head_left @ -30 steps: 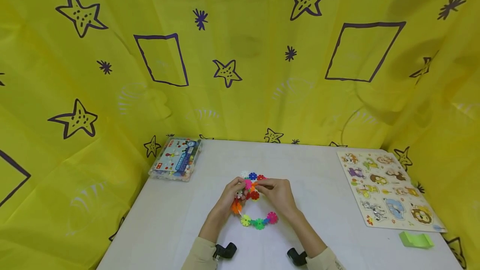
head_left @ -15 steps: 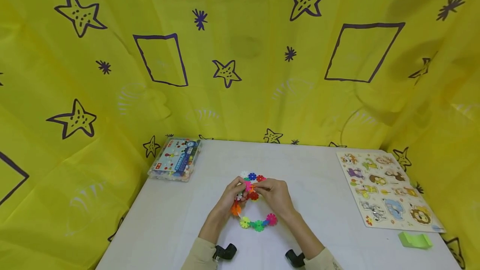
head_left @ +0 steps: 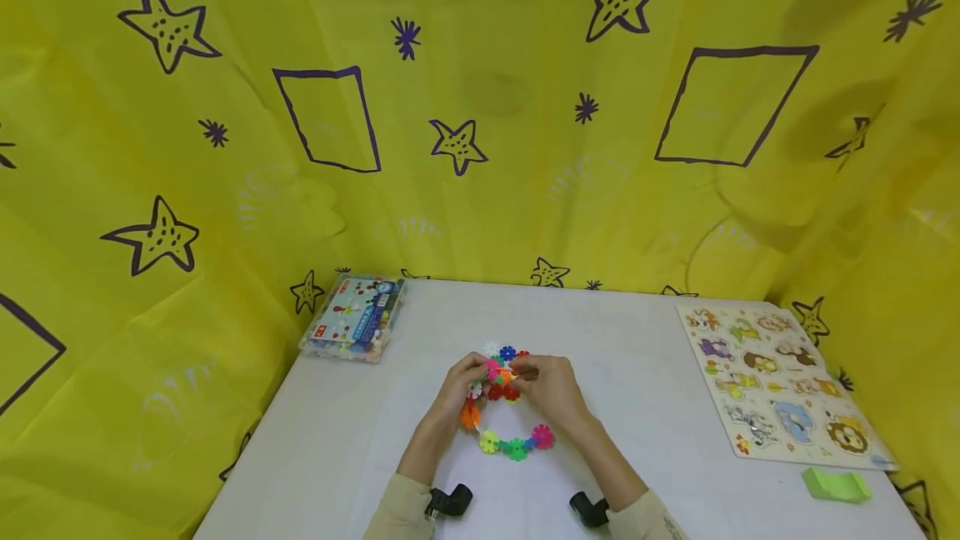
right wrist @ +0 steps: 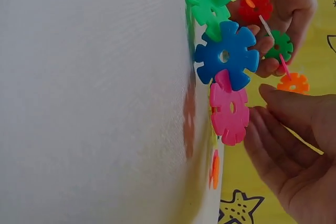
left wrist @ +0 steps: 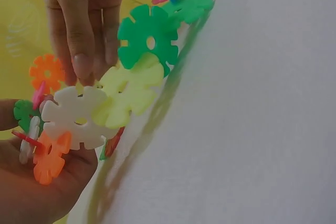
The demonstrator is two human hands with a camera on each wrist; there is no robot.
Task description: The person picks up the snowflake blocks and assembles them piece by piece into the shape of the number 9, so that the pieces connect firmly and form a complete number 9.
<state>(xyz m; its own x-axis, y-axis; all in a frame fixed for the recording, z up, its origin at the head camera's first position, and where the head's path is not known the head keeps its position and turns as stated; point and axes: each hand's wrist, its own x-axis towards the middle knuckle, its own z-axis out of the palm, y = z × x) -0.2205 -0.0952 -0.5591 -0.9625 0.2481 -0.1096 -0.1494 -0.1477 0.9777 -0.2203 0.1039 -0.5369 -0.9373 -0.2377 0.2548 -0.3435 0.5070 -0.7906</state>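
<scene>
A chain of notched plastic snowflake discs [head_left: 517, 449] in several colours curves between my hands. My left hand [head_left: 453, 394] grips its upper part near white, red and green discs; the left wrist view shows a white disc [left wrist: 79, 116] and an orange one [left wrist: 51, 158] by the palm. At the chain's end is another orange disc [right wrist: 294, 82], joined to a pink one. The fingertips of my right hand [head_left: 555, 394] are at its edge, partly covering it in the right wrist view. A blue disc [right wrist: 226, 56] and a pink disc [right wrist: 229, 107] hang at the other end.
More discs [head_left: 507, 352] lie just behind my hands on the white table [head_left: 600, 323]. A clear box of small parts [head_left: 356, 319] stands at the back left. An animal puzzle board [head_left: 780, 382] lies right, with a green block [head_left: 836, 485] in front.
My right fingers have shifted slightly at the orange disc, and more of it shows now. My left hand keeps its grip on the chain, almost unmoved.
</scene>
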